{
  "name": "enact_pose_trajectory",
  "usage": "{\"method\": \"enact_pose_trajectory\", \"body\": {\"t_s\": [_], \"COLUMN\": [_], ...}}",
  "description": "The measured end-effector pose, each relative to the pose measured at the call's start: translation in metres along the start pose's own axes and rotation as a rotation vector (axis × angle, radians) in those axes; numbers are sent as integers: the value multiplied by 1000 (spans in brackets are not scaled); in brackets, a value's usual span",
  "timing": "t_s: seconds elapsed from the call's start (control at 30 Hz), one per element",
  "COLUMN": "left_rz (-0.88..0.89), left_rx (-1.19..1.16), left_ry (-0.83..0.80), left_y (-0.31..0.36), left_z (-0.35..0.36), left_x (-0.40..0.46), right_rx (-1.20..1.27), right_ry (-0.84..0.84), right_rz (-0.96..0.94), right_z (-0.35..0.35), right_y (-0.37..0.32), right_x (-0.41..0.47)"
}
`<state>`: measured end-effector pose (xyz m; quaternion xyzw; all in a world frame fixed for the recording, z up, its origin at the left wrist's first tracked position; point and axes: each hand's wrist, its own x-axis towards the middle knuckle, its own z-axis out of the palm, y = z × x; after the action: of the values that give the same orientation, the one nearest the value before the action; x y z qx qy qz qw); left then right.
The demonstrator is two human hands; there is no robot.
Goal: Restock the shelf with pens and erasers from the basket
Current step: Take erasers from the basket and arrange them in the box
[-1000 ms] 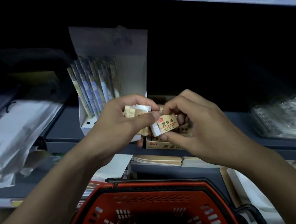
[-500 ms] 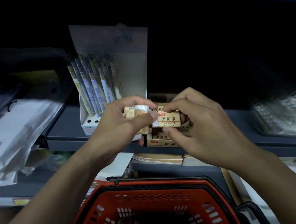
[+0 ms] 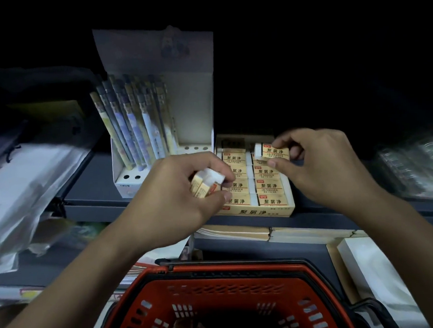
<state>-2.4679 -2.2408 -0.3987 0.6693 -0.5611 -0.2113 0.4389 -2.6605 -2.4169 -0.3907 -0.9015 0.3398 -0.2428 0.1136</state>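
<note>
On the grey shelf (image 3: 90,178) sits a cream eraser box (image 3: 260,211) holding two columns of yellow-sleeved erasers. My right hand (image 3: 328,165) pinches one eraser (image 3: 272,152) just above the box's back right corner. My left hand (image 3: 172,198) grips a small bunch of erasers (image 3: 206,185) at the box's left edge, covering part of the left column. Left of the box stands a white pen display (image 3: 162,111) with several patterned pens (image 3: 133,128). The red basket (image 3: 225,301) lies below, its contents dim.
Plastic-wrapped paper goods (image 3: 23,179) lean at the left. Clear packets (image 3: 416,168) lie at the right on the shelf. Notebooks (image 3: 234,233) are stacked on the lower shelf, with white boxes (image 3: 374,268) at lower right. The upper shelf back is dark.
My right hand has pulled one eraser away from my left hand and carried it right and back over the box. My left hand dropped slightly. The box's rows are now uncovered.
</note>
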Motion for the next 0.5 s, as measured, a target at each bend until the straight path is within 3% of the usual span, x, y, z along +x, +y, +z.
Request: {"method": "enact_pose_trajectory", "body": {"t_s": [0.13, 0.5], "left_rz": [35, 71], "left_rx": [105, 196], "left_ry": [-85, -128], "left_y": [-6, -11], "left_z": [2, 3], "left_x": [-4, -2], "right_rx": [-29, -46], "right_ry": [-5, 8], "right_rz": [39, 129], "right_z": [12, 34], "right_y": [5, 11], "right_x": [12, 30]}}
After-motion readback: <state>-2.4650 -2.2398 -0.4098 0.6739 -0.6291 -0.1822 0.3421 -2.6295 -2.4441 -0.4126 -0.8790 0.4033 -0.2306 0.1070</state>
